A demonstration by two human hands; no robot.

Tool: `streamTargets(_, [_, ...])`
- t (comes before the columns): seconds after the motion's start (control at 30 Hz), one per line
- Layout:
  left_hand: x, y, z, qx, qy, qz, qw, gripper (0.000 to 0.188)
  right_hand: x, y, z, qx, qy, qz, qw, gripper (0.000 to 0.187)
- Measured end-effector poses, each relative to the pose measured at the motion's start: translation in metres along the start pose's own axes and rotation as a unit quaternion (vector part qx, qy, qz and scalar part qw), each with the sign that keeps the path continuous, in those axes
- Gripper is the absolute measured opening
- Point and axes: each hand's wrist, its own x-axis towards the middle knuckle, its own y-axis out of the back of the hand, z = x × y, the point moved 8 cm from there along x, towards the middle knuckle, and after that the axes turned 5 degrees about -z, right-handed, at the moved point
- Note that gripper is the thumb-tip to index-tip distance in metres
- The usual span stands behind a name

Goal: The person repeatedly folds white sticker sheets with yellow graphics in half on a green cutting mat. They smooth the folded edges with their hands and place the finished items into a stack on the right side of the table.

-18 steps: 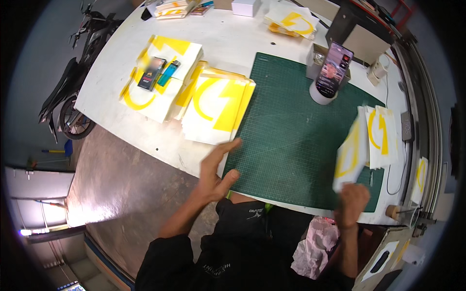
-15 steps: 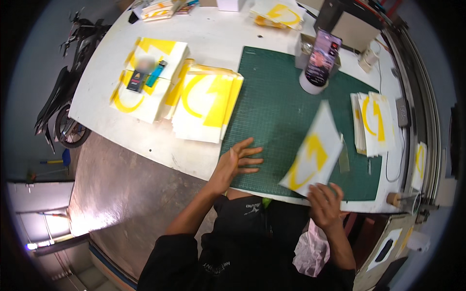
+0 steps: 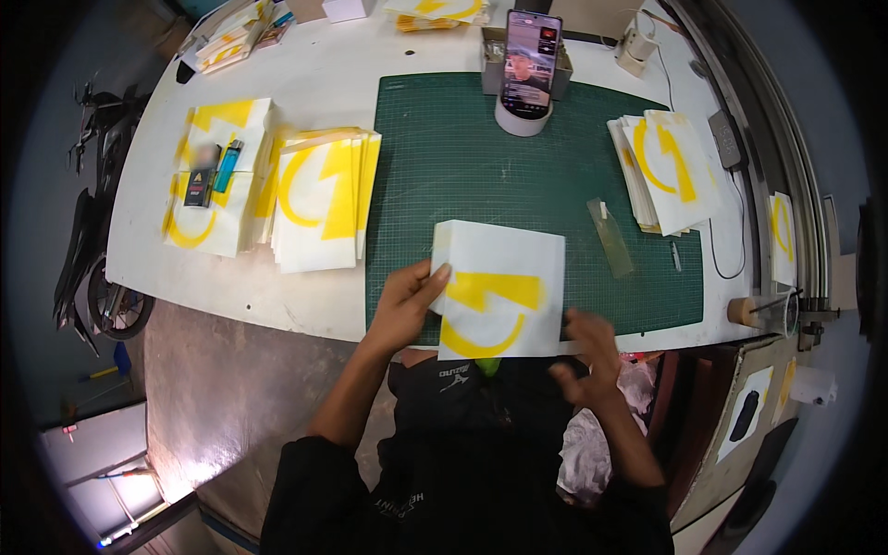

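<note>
Between my hands, above the near edge of the green cutting mat (image 3: 462, 166), is a white sheet (image 3: 504, 254) with a bold yellow print. My left hand (image 3: 407, 301) pinches it by the left edge, thumb on top and fingers underneath. Just off the sheet's right edge, my right hand (image 3: 590, 356) has its fingers apart and holds nothing; it is slightly blurred. A stack of similar printed sheets (image 3: 324, 199) lies left of the mat, and a smaller stack (image 3: 661, 171) sits at its right side.
A phone (image 3: 529, 69) leans upright on a white roll (image 3: 524, 120) before a grey box (image 3: 493, 65). On the far-left stack (image 3: 222, 231) lie a teal lighter (image 3: 228, 166) and a dark small pack (image 3: 199, 185). A translucent strip (image 3: 610, 240) and a cup (image 3: 777, 313) are at right.
The sheet has passed from my right hand to my left and now faces up in front of me. My right hand has let go. The head view has shifted.
</note>
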Motion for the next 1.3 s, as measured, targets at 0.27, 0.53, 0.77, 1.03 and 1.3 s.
streamTargets(0.27, [-0.021, 0.003, 0.016, -0.128, -0.081, -0.022, 0.988, 0.032, 0.026, -0.032, 0.073, 0.385, -0.324, 0.116, 0.856, 0.018])
streamTargets(0.53, [-0.024, 0.018, 0.029, 0.012, -0.102, 0.053, 0.993, 0.025, 0.017, -0.002, 0.074, 0.481, -0.291, 0.137, 0.816, 0.009])
streamTargets(0.77, [-0.014, -0.015, 0.025, -0.029, -0.049, -0.087, 0.995, 0.017, 0.023, -0.010, 0.044, 0.644, -0.234, -0.149, 0.713, 0.066])
streamTargets(1.03, [-0.017, -0.009, 0.022, -0.020, -0.068, -0.103, 0.992, 0.022, -0.017, -0.039, 0.052, 0.787, -0.123, -0.192, 0.574, 0.093])
streamTargets(1.3, [-0.021, -0.006, 0.026, 0.004, -0.064, -0.017, 0.998, 0.031, -0.001, -0.041, 0.060, 0.772, -0.198, -0.136, 0.588, 0.071])
